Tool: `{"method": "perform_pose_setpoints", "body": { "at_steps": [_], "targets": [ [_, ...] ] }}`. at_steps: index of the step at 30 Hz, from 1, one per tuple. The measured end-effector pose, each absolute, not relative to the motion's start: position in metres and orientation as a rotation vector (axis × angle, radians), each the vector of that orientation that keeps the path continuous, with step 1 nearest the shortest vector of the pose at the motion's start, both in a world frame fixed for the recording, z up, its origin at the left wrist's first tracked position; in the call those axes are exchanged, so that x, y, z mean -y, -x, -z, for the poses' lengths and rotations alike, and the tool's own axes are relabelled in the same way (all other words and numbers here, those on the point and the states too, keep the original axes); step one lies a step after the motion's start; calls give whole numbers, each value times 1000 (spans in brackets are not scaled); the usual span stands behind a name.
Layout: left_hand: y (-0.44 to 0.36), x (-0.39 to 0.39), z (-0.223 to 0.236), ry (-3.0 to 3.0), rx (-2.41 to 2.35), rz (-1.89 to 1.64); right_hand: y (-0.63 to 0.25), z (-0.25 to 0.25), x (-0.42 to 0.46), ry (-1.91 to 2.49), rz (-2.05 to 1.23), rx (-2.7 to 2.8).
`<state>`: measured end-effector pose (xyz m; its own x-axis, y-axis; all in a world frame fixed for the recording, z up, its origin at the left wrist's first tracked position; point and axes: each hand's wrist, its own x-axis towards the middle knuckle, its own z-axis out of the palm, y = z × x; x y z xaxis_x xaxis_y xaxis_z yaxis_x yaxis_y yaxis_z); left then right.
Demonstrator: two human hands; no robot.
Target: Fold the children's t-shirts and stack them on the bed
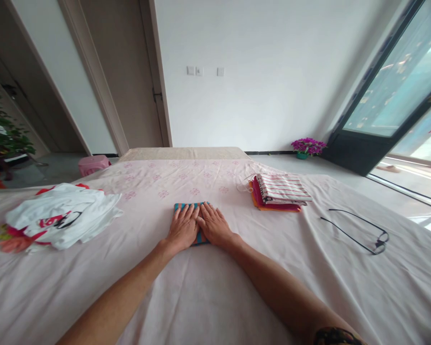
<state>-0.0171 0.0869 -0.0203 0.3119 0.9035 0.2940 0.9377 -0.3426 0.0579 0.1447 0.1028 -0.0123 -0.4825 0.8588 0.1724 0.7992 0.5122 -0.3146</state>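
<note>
A folded cloth (201, 238) with blue and orange stripes lies on the pale pink sheet (187, 297), mostly hidden beneath my hands. Flat on its left part rests my left hand (184, 226), fingers stretched forward. My right hand (215, 225) presses on the right part, fingers also extended, its thumb side touching the left hand. Neither hand grips anything. To the right sits a stack of folded clothes (282, 189), a white piece with red stripes on top and magenta and orange ones below.
A loose heap of white clothes (61, 215) with red parts lies at the left. Black-framed eyeglasses (379, 243) rest on the sheet at the right. Beyond the covered surface are a pink stool (93, 164), purple potted flowers (308, 146) and a white wall (258, 96).
</note>
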Motion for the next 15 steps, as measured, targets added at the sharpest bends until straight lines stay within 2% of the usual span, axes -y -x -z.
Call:
{"method": "perform_pose_setpoints", "body": {
  "at_steps": [8, 15],
  "targets": [
    [54, -69, 31, 2375, 1885, 553, -147, 13, -105, 1465, -280, 2404],
    [89, -43, 45, 2421, 1881, 711, -163, 3, -127, 1588, -532, 2099]
  ]
}}
